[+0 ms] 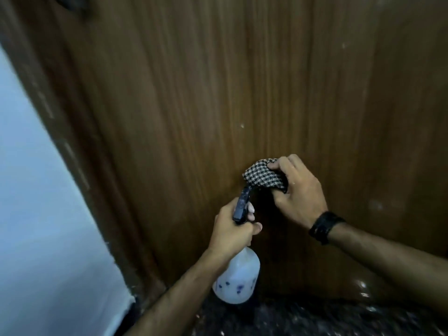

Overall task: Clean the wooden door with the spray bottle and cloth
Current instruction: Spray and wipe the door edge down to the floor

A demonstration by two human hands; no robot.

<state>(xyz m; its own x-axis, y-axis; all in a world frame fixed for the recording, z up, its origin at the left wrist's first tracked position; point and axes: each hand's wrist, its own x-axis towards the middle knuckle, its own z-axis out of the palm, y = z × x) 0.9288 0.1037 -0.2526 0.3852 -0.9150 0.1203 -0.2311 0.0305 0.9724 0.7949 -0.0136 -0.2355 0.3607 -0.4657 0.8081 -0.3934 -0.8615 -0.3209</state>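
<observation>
We have a single view, from a wide-angle camera worn on the person's head. It looks forward and steeply down, facing a wooden door (242, 93) at close range, so the door fills most of the picture. The wide lens bends the door's grain lines and its frame (80, 154) into curves near the edges. At the left we see a strip of pale wall (36, 214), and along the bottom a band of dark speckled floor (315, 318). Both forearms enter from the bottom edge, and the hands, left hand (230, 229) and right hand (300, 192), sit just below the middle, near the lens. There is no second view to compare.
</observation>
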